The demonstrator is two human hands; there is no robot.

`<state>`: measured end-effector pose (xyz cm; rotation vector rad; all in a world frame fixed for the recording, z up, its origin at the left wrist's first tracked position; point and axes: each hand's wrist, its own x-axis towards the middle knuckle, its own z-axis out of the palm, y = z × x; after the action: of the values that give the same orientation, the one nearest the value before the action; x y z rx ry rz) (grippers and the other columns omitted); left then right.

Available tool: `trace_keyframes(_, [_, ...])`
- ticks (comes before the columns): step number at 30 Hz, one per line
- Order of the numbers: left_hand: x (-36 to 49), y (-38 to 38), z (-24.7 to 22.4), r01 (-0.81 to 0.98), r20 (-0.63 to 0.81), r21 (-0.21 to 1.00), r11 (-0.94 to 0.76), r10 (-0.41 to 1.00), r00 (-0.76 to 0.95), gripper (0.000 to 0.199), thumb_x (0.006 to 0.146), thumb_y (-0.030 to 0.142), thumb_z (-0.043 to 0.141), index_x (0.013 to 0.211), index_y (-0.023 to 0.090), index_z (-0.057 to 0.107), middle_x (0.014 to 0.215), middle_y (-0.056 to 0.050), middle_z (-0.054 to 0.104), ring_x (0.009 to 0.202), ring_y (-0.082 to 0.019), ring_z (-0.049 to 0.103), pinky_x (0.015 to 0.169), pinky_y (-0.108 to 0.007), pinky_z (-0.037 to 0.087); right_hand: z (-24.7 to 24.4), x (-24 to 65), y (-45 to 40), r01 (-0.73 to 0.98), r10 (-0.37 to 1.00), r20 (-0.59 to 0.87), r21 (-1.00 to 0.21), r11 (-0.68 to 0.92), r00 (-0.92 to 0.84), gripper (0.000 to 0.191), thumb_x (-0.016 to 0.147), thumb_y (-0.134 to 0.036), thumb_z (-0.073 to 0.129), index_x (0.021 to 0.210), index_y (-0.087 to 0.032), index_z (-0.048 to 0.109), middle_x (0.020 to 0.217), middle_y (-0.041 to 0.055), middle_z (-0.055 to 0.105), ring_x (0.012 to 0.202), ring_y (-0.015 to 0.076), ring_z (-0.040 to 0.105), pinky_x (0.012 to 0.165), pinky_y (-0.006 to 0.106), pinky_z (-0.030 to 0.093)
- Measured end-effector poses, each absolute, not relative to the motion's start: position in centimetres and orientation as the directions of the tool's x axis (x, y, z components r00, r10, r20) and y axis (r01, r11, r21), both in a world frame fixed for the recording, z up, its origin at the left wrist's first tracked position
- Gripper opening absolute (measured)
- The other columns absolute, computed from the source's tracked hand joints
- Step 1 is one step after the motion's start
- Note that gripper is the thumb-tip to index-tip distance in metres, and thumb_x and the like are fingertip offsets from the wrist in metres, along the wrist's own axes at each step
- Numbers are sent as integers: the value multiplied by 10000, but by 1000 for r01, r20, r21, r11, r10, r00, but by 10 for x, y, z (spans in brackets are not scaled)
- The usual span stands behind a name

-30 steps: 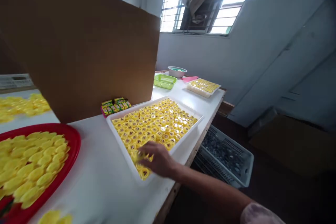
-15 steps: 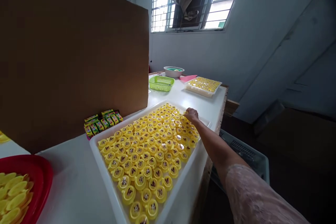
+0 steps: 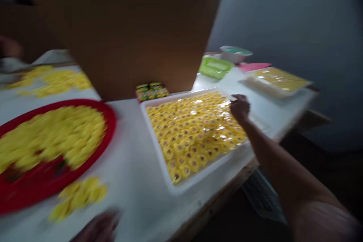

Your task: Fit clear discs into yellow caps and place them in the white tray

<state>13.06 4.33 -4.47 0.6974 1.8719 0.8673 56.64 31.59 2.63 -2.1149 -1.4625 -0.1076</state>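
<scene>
tray [image 3: 175, 189] has r. hand [image 3: 240, 106] at far right corner, l. hand [image 3: 100, 227] now in view near loose yellow pcs [image 3: 81, 198] — can't tell if hands are open or holding.

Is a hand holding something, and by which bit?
Can't tell, it's blurry: the right hand is at the tray edge, the left hand near yellow pieces.

On the table [image 3: 129, 155] before me, the main tray [image 3: 155, 141] holds rows of discs [image 3: 184, 134]. To my left stands the platter [image 3: 112, 124]; a small pile [image 3: 82, 194] lies in front of it. Small boxes [image 3: 152, 92] sit behind the main tray, before the upright panel [image 3: 127, 34]. Farther back, left to right: basket [image 3: 215, 67], bowl [image 3: 235, 55], second tray [image 3: 270, 89]. A crate [image 3: 263, 196] is below the table edge.
</scene>
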Motion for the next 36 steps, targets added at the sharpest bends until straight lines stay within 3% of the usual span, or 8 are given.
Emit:
trace_keyframes(2, [119, 20, -35, 39, -557, 790, 612, 743, -372, 387, 598, 480, 708, 849, 189, 662, 771, -47, 694, 676, -205, 632, 589, -314, 517, 32, 521, 293, 898, 861, 432, -437, -58, 267, 344, 870, -140, 476, 1199, -77, 556, 1244, 192, 507, 903, 115, 599, 753, 242, 452])
trace_keyframes(5, [92, 6, -22, 85, -442, 859, 504, 816, -373, 356, 675, 439, 642, 880, 148, 648, 728, -47, 675, 534, -125, 538, 490, -242, 434, 30, 444, 238, 795, 678, 721, -325, 512, -143, 296, 825, -137, 556, 1108, -185, 630, 1134, 121, 612, 996, 159, 590, 878, 296, 443])
trace_keyframes(8, [58, -4, -12, 171, -313, 881, 442, 813, -491, 311, 708, 395, 615, 903, 154, 644, 745, -34, 654, 532, -104, 502, 463, -211, 382, 18, 366, 167, 481, 582, 657, -358, 801, -480, 241, 831, -143, 556, 1026, -254, 646, 1010, 62, 661, 931, 163, 622, 803, 289, 504])
trace_keyframes(13, [7, -37, -9, 302, -197, 819, 488, 733, -651, 325, 694, 425, 619, 879, 160, 651, 688, -9, 626, 554, -120, 519, 518, -228, 403, -10, 255, 81, 144, 439, 395, -589, 795, -807, 221, 896, -158, 464, 1055, -186, 615, 1008, 80, 649, 921, 164, 601, 788, 285, 510])
trace_keyframes(21, [-13, -79, -34, 400, -220, 764, 507, 787, -576, 249, 739, 361, 568, 896, 184, 649, 787, -40, 686, 709, -180, 615, 653, -271, 466, -8, 170, 26, -251, -185, 174, -544, 801, -967, 135, 867, -169, 543, 975, -188, 621, 1026, 53, 644, 977, 182, 544, 882, 293, 423])
trace_keyframes(28, [2, -77, -28, 447, -226, 752, 484, 827, -514, 254, 773, 367, 521, 918, 202, 647, 817, -35, 693, 745, -192, 627, 679, -281, 468, -27, 185, 34, -52, 6, 110, -520, 852, -994, 108, 893, -159, 491, 859, -155, 594, 1037, 97, 620, 946, 189, 538, 810, 298, 446])
trace_keyframes(33, [12, -62, -24, 532, -187, 728, 432, 872, -452, 258, 781, 371, 522, 922, 204, 658, 802, -37, 688, 700, -188, 605, 647, -278, 443, -36, 206, 38, 138, 281, 100, -688, 712, -954, 23, 821, -159, 597, 825, -170, 577, 876, 54, 616, 842, 163, 559, 758, 275, 456])
trace_keyframes(36, [25, -53, -24, 461, -195, 804, 376, 899, -393, 231, 784, 366, 530, 875, 210, 675, 784, -24, 687, 671, -173, 588, 628, -267, 430, -37, 214, 38, 243, 497, 86, -794, 558, -863, 162, 758, -169, 655, 894, -188, 568, 848, 21, 588, 748, 136, 554, 690, 253, 466])
